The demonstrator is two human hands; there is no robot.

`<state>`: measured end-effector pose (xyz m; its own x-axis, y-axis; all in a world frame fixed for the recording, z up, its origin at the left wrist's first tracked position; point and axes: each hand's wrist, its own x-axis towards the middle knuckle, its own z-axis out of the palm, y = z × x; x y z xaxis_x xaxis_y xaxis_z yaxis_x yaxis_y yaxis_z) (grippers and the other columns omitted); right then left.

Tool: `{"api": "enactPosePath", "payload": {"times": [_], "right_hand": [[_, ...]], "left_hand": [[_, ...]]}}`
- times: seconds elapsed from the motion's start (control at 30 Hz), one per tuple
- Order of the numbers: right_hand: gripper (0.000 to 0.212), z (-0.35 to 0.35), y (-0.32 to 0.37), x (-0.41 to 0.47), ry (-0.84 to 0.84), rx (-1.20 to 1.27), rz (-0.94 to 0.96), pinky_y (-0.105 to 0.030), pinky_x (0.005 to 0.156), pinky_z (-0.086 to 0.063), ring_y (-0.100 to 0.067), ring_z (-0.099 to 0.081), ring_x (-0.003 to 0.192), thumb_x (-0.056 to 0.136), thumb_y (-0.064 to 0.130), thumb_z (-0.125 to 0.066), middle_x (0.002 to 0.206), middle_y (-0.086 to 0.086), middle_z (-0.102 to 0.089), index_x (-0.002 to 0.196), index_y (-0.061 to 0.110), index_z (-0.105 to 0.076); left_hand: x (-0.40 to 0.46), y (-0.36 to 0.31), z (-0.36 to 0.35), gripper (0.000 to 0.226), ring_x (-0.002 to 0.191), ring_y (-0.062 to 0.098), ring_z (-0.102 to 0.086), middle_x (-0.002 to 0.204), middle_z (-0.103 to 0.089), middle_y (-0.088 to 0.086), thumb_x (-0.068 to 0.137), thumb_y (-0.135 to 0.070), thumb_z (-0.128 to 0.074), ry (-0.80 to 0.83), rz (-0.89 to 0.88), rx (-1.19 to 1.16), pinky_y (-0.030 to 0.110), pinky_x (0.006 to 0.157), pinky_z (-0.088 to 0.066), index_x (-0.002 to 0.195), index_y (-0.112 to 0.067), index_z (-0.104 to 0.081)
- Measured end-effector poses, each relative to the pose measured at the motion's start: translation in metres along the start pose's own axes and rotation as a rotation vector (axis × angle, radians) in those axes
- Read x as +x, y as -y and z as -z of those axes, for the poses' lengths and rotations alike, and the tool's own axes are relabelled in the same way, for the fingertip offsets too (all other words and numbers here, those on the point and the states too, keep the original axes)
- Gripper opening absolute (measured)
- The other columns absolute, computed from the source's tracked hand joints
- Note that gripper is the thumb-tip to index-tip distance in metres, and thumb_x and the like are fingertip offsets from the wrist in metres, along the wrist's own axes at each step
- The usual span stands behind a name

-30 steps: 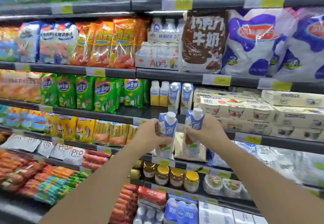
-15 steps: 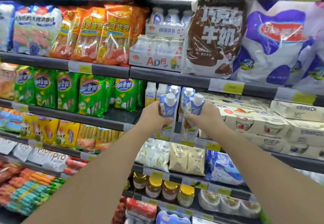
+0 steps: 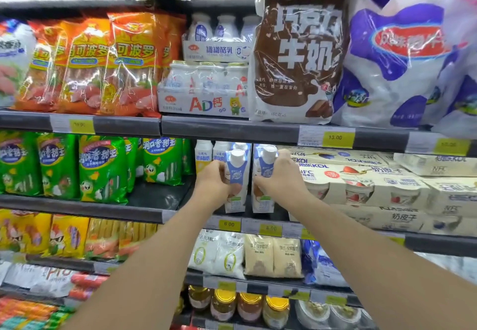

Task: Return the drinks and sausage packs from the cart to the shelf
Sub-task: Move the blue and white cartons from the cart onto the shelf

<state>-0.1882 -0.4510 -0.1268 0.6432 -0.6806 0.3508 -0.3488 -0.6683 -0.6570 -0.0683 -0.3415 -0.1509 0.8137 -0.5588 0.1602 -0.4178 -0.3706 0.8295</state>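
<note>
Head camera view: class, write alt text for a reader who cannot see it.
Two hands, left hand and right hand, each set a white-and-blue drink carton upright on a supermarket shelf, between green sausage packs and boxed yogurt cups.

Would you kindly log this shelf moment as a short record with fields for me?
setting: supermarket shelving, several tiers with yellow price tags
left hand: grips a white-and-blue capped drink carton, upright
right hand: grips a second white-and-blue capped drink carton, upright
carton position: side by side at the front of the middle tier, bottoms at shelf level
left neighbours: green sausage packs
right neighbours: cream yoghurt multipack boxes
cart: not in view
</note>
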Motion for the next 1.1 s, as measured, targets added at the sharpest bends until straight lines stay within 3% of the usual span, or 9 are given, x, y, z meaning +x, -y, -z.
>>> {"api": "enactPosePath", "payload": {"times": [0.13, 0.27, 0.37, 0.53, 0.67, 0.77, 0.83, 0.97, 1.1], "right_hand": [[0.047, -0.012, -0.004, 0.002, -0.018, -0.049, -0.082, -0.039, 0.078, -0.052, -0.023, -0.057, 0.093, 0.079, 0.022, -0.077, 0.102, -0.006, -0.057, 0.111, 0.011, -0.043], [0.051, -0.018, -0.001, -0.001, -0.038, -0.029, -0.154, -0.043, 0.085, -0.054, -0.025, -0.060, 0.099, 0.079, 0.021, -0.078, 0.106, -0.004, -0.060, 0.116, 0.016, -0.043], [0.066, -0.023, 0.001, -0.003, -0.065, 0.011, -0.200, -0.045, 0.089, -0.054, -0.025, -0.063, 0.100, 0.079, 0.022, -0.079, 0.109, -0.002, -0.063, 0.131, 0.017, -0.038], [0.046, -0.032, 0.000, -0.010, -0.126, -0.033, -0.281, -0.034, 0.077, -0.043, -0.021, -0.050, 0.090, 0.087, 0.025, -0.074, 0.105, -0.002, -0.055, 0.109, 0.017, -0.034], [0.048, -0.037, 0.003, -0.010, -0.140, -0.024, -0.289, -0.035, 0.080, -0.043, -0.024, -0.056, 0.102, 0.087, 0.023, -0.072, 0.119, -0.006, -0.058, 0.118, 0.013, -0.037], [0.044, -0.037, 0.004, -0.009, -0.152, -0.026, -0.308, -0.034, 0.078, -0.041, -0.020, -0.051, 0.095, 0.088, 0.023, -0.072, 0.116, -0.005, -0.056, 0.111, 0.016, -0.034], [0.046, -0.038, 0.004, -0.010, -0.167, -0.029, -0.294, -0.032, 0.079, -0.040, -0.019, -0.049, 0.097, 0.088, 0.022, -0.072, 0.114, -0.004, -0.054, 0.116, 0.013, -0.037], [0.048, -0.043, 0.002, -0.013, -0.206, 0.019, -0.255, -0.033, 0.089, -0.045, -0.025, -0.053, 0.112, 0.087, 0.015, -0.071, 0.120, -0.010, -0.054, 0.123, 0.007, -0.040], [0.048, -0.044, 0.004, -0.013, -0.215, 0.023, -0.259, -0.031, 0.088, -0.044, -0.021, -0.051, 0.108, 0.087, 0.014, -0.071, 0.122, -0.010, -0.053, 0.124, 0.007, -0.040]], "left_hand": [[0.007, 0.008, 0.003, 0.037, 0.077, 0.008, -0.063, 0.092, -0.069, -0.003, 0.073, -0.019, -0.087, 0.004, -0.080, 0.044, 0.015, 0.055, -0.040, 0.101, -0.016, -0.062], [0.012, 0.016, 0.006, 0.027, 0.082, 0.014, -0.068, 0.086, -0.071, -0.006, 0.075, -0.024, -0.085, 0.096, -0.087, 0.126, 0.033, 0.072, -0.060, 0.093, -0.019, -0.065], [0.015, 0.022, 0.003, 0.025, 0.080, 0.013, -0.068, 0.083, -0.071, -0.007, 0.076, -0.025, -0.085, 0.122, -0.077, 0.111, 0.040, 0.077, -0.062, 0.091, -0.020, -0.065], [0.016, 0.020, 0.000, 0.024, 0.079, 0.012, -0.065, 0.085, -0.068, -0.009, 0.078, -0.028, -0.083, 0.123, -0.118, 0.125, 0.029, 0.068, -0.053, 0.092, -0.021, -0.065], [0.019, 0.021, 0.000, 0.027, 0.078, 0.015, -0.067, 0.089, -0.071, -0.006, 0.077, -0.028, -0.084, 0.146, -0.131, 0.123, 0.033, 0.070, -0.058, 0.096, -0.019, -0.066], [0.021, 0.022, 0.001, 0.028, 0.080, 0.017, -0.068, 0.090, -0.071, -0.005, 0.077, -0.029, -0.084, 0.159, -0.129, 0.127, 0.038, 0.076, -0.060, 0.097, -0.020, -0.066], [0.022, 0.023, 0.002, 0.029, 0.080, 0.017, -0.069, 0.091, -0.071, -0.005, 0.076, -0.029, -0.084, 0.160, -0.135, 0.123, 0.038, 0.076, -0.060, 0.098, -0.020, -0.066], [0.022, 0.026, 0.001, 0.030, 0.082, 0.015, -0.067, 0.091, -0.071, -0.004, 0.075, -0.027, -0.085, 0.154, -0.157, 0.100, 0.033, 0.073, -0.057, 0.097, -0.018, -0.066], [0.021, 0.026, 0.001, 0.031, 0.088, 0.015, -0.067, 0.095, -0.071, -0.004, 0.077, -0.027, -0.084, 0.156, -0.157, 0.098, 0.030, 0.073, -0.054, 0.100, -0.018, -0.066]]}}
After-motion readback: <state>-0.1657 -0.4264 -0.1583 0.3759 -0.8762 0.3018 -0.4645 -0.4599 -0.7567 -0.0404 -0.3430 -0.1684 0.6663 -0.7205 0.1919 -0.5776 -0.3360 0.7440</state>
